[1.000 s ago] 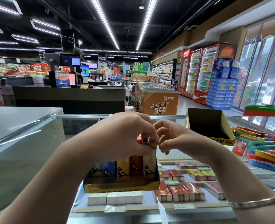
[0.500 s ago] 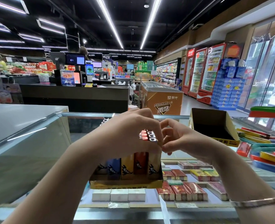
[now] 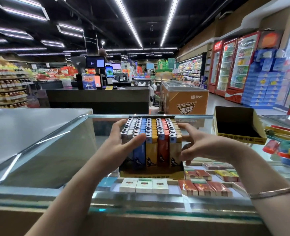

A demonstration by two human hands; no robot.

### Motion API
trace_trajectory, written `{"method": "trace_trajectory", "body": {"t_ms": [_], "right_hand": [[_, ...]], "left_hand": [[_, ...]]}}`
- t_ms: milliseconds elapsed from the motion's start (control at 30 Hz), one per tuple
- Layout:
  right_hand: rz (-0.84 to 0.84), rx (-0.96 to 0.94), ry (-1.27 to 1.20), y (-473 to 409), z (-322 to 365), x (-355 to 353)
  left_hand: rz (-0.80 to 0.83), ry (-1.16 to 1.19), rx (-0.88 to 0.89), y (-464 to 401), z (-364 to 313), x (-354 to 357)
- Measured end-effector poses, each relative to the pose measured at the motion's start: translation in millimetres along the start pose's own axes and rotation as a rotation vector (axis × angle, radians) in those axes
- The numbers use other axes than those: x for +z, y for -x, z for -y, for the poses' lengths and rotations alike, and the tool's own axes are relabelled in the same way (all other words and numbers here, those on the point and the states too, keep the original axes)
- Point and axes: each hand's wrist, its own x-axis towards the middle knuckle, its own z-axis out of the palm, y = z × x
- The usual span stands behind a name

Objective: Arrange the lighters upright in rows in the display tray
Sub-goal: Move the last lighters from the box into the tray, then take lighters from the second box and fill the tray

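Since half a second ago both hands have dropped from above the lighter tops, where their fingertips met, to the sides of the block. The left hand (image 3: 123, 145) presses the block's left side and front corner with fingers nearly straight and spread, its thumb lying across the front of the white and blue rows. The right hand (image 3: 198, 143) touches the right side at 3 o'clock, its fingers loosely bent, some tips down near the tray rim; whether they curl round anything cannot be told.

The yellow cardboard display tray (image 3: 151, 174) stands on the glass-topped table (image 3: 106, 196), straight ahead. In it the plastic lighters (image 3: 153, 133) stand upright in tight rows running away from the viewer: white, blue, yellow, red and tan, with silver caps on top.

At 2 o'clock, well apart, sits an open black-lined yellow cardboard box (image 3: 236, 126). At 3 o'clock lies a heap of loose coloured lighters (image 3: 287, 145). Under the glass are cigarette packs (image 3: 204, 186), white and red. A thin metal bracelet (image 3: 273, 191) circles the right wrist.
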Motion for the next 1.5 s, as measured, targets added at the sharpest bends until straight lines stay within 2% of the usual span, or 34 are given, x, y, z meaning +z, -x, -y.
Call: {"method": "trace_trajectory", "body": {"t_ms": [233,467,700,833,900,1000,1067,1133,1267,1333,1400,1500], "right_hand": [[-0.097,-0.059,-0.015,-11.5,-0.5,20.7],[-0.081,-0.127,-0.014,-42.6,5.3,56.3],[-0.051,-0.126,-0.034,-64.0,14.3,73.6],[-0.021,-0.113,-0.071,-61.5,13.5,70.8],[-0.006,-0.106,-0.087,-57.2,13.2,67.0],[-0.107,-0.114,-0.002,-50.2,15.3,60.1],[-0.216,-0.150,0.035,-44.8,16.1,52.4],[-0.372,-0.191,0.051,-38.6,13.5,39.3],[-0.766,-0.209,0.156,-19.6,-4.6,-4.9],[-0.953,-0.178,0.222,-7.0,-17.2,-28.9],[-1.102,-0.138,0.307,5.3,-29.4,-51.1],[-1.248,-0.032,0.434,20.3,-45.6,-83.2]], "left_hand": [[-0.143,0.000,-0.012,-0.9,2.9,-2.5],[-0.341,0.466,-0.254,-6.8,2.9,-23.3],[-0.532,0.554,-0.255,-2.6,7.0,-33.1],[-0.611,0.501,-0.139,0.5,2.8,-30.8],[-0.729,0.290,0.003,3.8,-3.2,-23.4],[-0.888,-0.074,0.316,7.5,-18.7,-5.9],[-0.849,-0.186,0.491,5.2,-31.1,11.3],[-0.735,-0.216,0.584,0.1,-43.3,32.9],[-0.539,-0.265,0.507,-15.2,-69.2,75.6],[-0.452,-0.275,0.536,-25.4,-79.8,94.5],[-0.387,-0.314,0.579,-35.8,-88.7,115.1],[-0.165,-0.200,0.481,-53.2,-96.1,151.4]]}}
